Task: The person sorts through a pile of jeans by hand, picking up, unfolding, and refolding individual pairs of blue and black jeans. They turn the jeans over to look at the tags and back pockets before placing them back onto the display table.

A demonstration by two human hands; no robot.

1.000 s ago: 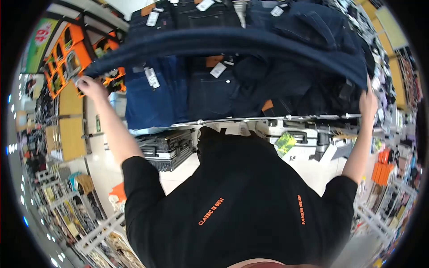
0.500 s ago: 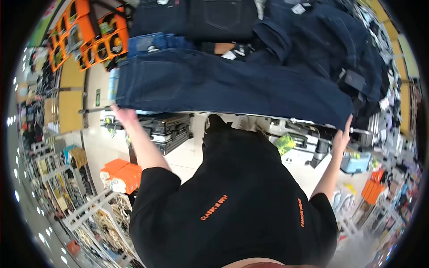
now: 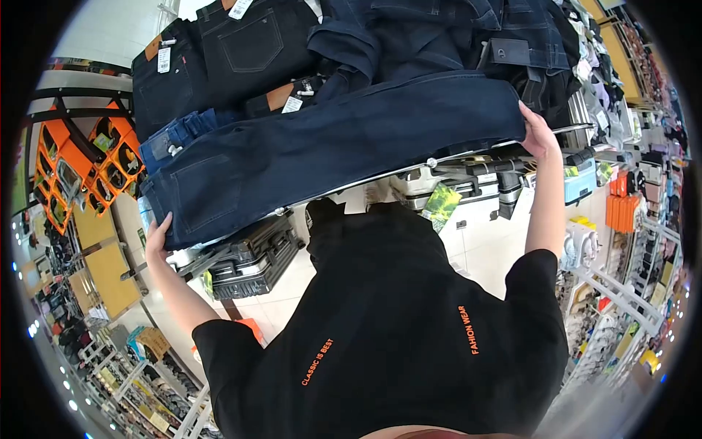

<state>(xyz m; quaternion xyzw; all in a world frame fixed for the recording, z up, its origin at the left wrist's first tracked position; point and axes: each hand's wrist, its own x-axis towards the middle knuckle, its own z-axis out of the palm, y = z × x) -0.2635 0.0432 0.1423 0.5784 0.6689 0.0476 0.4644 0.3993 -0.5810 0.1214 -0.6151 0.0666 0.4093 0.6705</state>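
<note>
A pair of dark blue jeans (image 3: 329, 143), folded lengthwise, lies stretched along the front edge of the display. My left hand (image 3: 156, 240) holds the waist end at the lower corner, beside a back pocket, with its other fingers partly hidden. At the far end, my right hand (image 3: 539, 137) grips the leg hem, fingers over the edge of the cloth. Behind the stretched pair are black jeans (image 3: 245, 47) with white tags, a bunched blue pair (image 3: 179, 135), and a heap of dark denim (image 3: 431, 44).
A metal rail (image 3: 351, 180) runs along the display's front edge. Below it stand a black suitcase (image 3: 256, 256) and a silver suitcase (image 3: 468, 192). Orange hanging racks (image 3: 113, 157) are at the left, and shoe shelves (image 3: 621, 293) at the right.
The view has turned, so the jeans now slope up towards the right. My left hand appears lower and my right hand higher; both remain at the ends of the jeans.
</note>
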